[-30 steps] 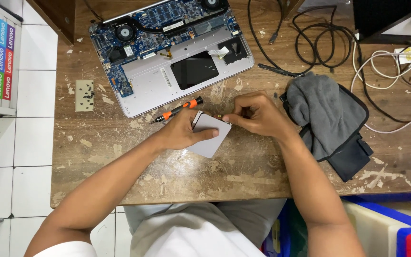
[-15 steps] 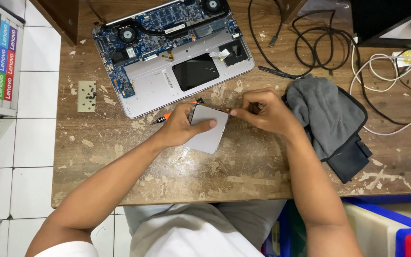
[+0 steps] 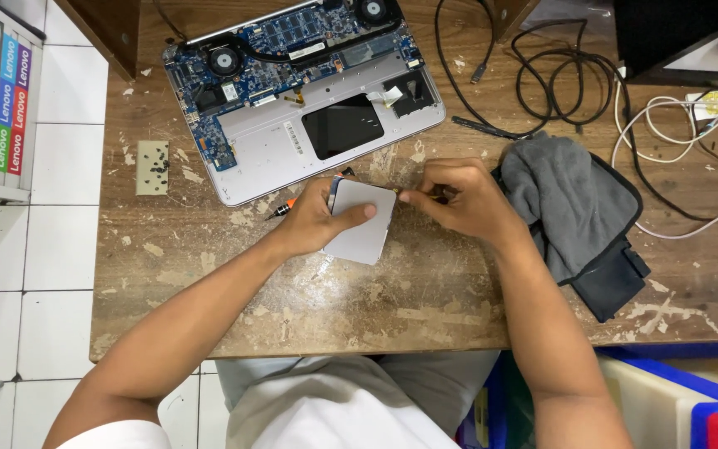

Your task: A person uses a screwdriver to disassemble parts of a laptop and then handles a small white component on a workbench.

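Observation:
My left hand grips a flat silver rectangular part and holds it tilted just above the worn wooden table, thumb across its face. My right hand is pinched at the part's upper right edge, its fingers closed on a small dark tool that I cannot make out. An orange and black screwdriver lies on the table, mostly hidden under my left hand and the part. Behind it lies an opened laptop base with its blue circuit board and two fans exposed.
A grey cloth over a dark pouch lies right of my right hand. Black cables and white cables coil at the back right. A small beige plate with dark screws sits at the left. A blue bin stands below the table edge.
The silver part has shifted slightly up and right, now covering more of the screwdriver. My right hand has moved from its near corner up to its upper right edge.

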